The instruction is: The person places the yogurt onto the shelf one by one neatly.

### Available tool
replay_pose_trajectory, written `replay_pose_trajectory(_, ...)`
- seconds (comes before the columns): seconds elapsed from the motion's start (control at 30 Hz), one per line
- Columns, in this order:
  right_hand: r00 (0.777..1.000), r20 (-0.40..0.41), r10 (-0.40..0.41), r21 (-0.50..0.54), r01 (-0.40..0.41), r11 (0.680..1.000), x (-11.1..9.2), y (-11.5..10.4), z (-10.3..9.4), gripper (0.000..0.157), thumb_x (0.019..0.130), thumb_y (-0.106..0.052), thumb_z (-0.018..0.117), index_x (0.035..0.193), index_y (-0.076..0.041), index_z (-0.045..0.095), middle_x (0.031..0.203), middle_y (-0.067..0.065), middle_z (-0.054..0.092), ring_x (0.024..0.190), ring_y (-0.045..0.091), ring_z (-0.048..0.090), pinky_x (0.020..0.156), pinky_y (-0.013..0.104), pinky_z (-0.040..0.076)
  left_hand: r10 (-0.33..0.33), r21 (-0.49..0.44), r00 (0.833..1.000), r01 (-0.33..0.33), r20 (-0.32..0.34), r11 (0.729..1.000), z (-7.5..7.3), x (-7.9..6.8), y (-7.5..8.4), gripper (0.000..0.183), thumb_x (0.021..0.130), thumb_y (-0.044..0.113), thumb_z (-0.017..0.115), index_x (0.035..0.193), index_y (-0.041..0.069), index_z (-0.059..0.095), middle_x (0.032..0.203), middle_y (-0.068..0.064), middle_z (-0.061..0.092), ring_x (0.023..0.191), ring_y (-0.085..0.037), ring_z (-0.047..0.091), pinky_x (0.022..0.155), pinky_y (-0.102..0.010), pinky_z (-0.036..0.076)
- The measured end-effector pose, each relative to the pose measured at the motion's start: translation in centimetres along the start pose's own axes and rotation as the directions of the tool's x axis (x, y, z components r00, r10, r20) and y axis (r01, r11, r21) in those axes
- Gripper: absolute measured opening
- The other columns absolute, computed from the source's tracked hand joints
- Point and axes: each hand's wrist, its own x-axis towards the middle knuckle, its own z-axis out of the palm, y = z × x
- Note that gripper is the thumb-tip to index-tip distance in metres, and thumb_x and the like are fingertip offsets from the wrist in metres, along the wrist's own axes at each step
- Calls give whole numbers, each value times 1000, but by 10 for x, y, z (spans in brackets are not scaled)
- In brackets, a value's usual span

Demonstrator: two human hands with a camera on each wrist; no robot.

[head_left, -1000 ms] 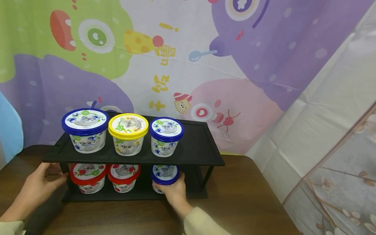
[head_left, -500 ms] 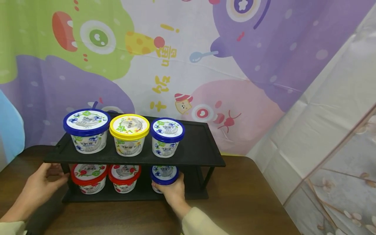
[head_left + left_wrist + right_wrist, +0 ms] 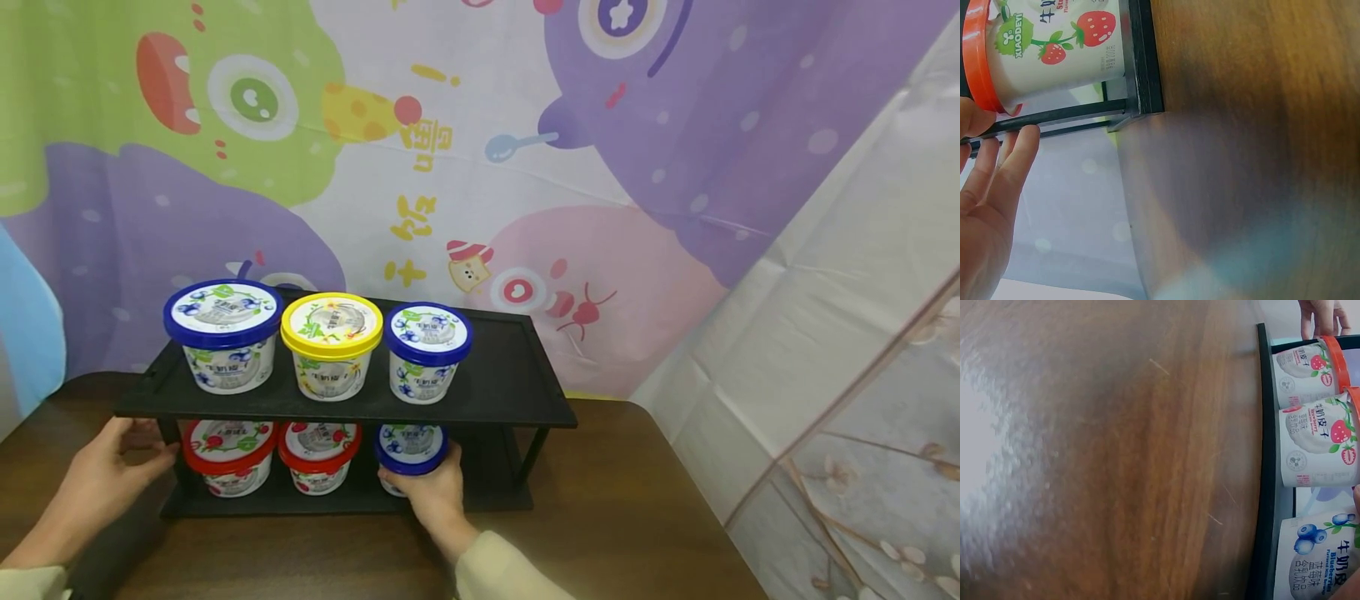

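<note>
On the lower shelf of a black two-tier rack, my right hand grips a blue-lidded blueberry yogurt cup, thumb in front and fingers round its right side. To its left stand two red-lidded strawberry cups, the nearer one beside the outer one. My left hand holds the rack's left front post, which the left wrist view shows between thumb and fingers. The upper shelf carries a large blue-lidded cup, a yellow-lidded cup and a smaller blue-lidded cup.
The rack stands on a brown wooden table. Behind it hangs a cartoon-printed curtain, and a pale flowered cloth slopes down along the right. The upper shelf sits low over the cups beneath it.
My right hand has slid the lower blueberry cup a little to the left, towards the red-lidded cups. My left hand keeps its place at the post.
</note>
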Motion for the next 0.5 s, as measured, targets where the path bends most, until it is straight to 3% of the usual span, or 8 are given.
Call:
replay_pose_trajectory(0.13, 1000, 8, 7, 2, -7, 1000, 0, 0, 4, 96, 55, -30, 89, 129, -1, 36, 118, 16, 57, 110, 32, 57, 96, 47, 47, -24, -4, 1000, 24, 20, 1000, -1, 0, 0, 55, 83, 2, 65, 129, -6, 35, 111, -36, 47, 97, -51, 49, 72, -61, 47)
replay_pose_trajectory(0.5, 1000, 14, 9, 10, -9, 1000, 2, -5, 12, 96, 55, -30, 89, 130, -2, 36, 119, 15, 56, 111, 31, 56, 98, 47, 46, -5, 0, 1000, 5, 8, 1000, -1, -1, 1, 54, 81, 0, 67, 126, -6, 37, 109, -36, 49, 95, -51, 51, 70, -60, 48)
